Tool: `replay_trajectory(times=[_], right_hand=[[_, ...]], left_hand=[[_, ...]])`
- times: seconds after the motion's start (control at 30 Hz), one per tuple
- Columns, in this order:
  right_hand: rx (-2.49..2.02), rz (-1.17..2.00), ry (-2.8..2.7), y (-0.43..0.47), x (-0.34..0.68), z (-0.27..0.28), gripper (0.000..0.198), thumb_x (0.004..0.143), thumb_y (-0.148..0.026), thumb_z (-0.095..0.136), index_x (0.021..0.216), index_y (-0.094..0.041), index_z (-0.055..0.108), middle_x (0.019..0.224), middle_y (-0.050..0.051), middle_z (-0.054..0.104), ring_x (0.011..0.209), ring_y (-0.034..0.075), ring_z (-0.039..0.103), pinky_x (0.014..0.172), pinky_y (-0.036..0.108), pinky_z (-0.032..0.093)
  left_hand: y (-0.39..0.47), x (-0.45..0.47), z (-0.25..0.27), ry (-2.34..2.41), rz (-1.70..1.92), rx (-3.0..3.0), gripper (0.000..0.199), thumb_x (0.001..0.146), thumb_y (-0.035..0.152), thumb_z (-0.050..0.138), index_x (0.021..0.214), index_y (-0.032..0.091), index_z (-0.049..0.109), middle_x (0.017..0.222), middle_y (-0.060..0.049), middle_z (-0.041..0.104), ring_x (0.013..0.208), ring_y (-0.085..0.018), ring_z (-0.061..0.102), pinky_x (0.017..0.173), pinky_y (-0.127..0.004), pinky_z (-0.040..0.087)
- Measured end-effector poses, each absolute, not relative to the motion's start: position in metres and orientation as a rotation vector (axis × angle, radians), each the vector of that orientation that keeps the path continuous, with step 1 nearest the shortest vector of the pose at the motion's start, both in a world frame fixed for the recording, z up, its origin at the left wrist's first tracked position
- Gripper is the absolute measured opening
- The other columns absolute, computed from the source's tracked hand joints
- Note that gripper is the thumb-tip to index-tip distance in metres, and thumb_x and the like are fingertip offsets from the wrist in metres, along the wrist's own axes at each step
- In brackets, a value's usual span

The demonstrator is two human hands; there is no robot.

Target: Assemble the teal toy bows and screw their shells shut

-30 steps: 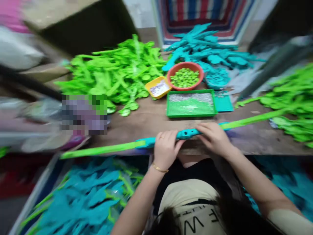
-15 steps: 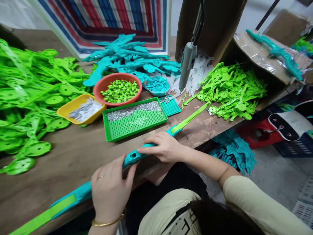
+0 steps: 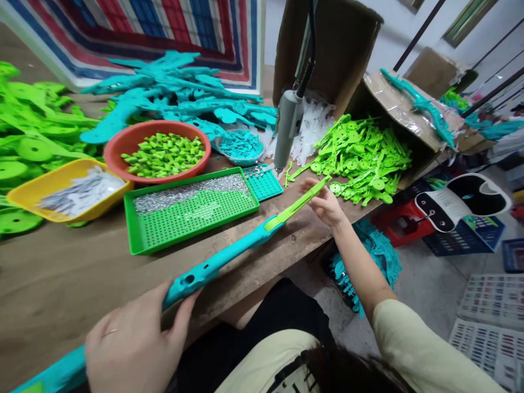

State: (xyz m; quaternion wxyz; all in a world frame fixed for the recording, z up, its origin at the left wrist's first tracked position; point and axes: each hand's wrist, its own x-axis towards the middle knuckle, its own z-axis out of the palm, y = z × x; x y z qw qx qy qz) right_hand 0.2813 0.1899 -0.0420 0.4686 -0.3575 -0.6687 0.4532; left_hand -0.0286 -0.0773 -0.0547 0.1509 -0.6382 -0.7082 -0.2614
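A long turquoise plastic piece [image 3: 229, 255] slants across the table's front edge, with a dark round hole near its middle. My left hand [image 3: 135, 338] is closed around it at the lower left, thumb on the near side. A flat lime-green strip [image 3: 298, 204] is joined to its far end, and more green shows at the near end. Around the strip's far tip is my right hand [image 3: 325, 206], its fingers apart and slightly curled. The strip passes in front of that hand; whether they touch is unclear.
Beyond the piece lie a green perforated tray [image 3: 188, 221] of small metal parts, a yellow dish [image 3: 69, 194], a red bowl [image 3: 159, 155] and a small turquoise tray [image 3: 264, 183]. A grey electric screwdriver [image 3: 289, 128] hangs beside a lime-green pile [image 3: 360, 158]. Turquoise parts [image 3: 192, 95] lie behind.
My right hand has let go of the turquoise piece's middle and moved outward to the green strip's far end. My left hand keeps its grip. The view has shifted right.
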Motion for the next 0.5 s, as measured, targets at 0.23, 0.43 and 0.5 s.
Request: replay_trajectory(times=[0.23, 0.43, 0.5], right_hand=[[-0.76, 1.43, -1.488, 0.194, 0.266, -0.046, 0.042, 0.059, -0.049, 0.083, 0.073, -0.022, 0.054, 0.071, -0.003, 0.063, 0.078, 0.017, 0.069, 0.079, 0.037, 0.057], [-0.858, 1.21, -1.626, 0.196, 0.27, -0.039, 0.049, 0.076, -0.072, 0.059, 0.08, -0.024, 0.052, 0.069, -0.002, 0.061, 0.078, 0.018, 0.068, 0.079, 0.039, 0.056], [-0.971, 0.88, -1.693, 0.199, 0.267, -0.037, 0.05, 0.09, -0.072, 0.032, 0.078, -0.025, 0.045, 0.062, -0.005, 0.053, 0.068, 0.013, 0.064, 0.08, 0.036, 0.055]], left_hand=[[-0.085, -0.027, -0.068, -2.265, -0.856, -1.737, 0.044, 0.085, 0.051, 0.054, 0.126, 0.037, 0.057, 0.074, -0.005, 0.056, 0.074, -0.033, 0.053, 0.073, -0.051, 0.04], [-0.074, -0.028, -0.056, -2.211, -0.861, -1.796, 0.037, 0.084, 0.048, 0.057, 0.114, 0.028, 0.065, 0.075, -0.006, 0.062, 0.071, -0.031, 0.057, 0.074, -0.049, 0.043], [-0.07, -0.02, -0.052, -2.228, -0.872, -1.781, 0.038, 0.085, 0.046, 0.056, 0.12, 0.032, 0.062, 0.084, -0.006, 0.066, 0.08, -0.034, 0.061, 0.08, -0.053, 0.045]])
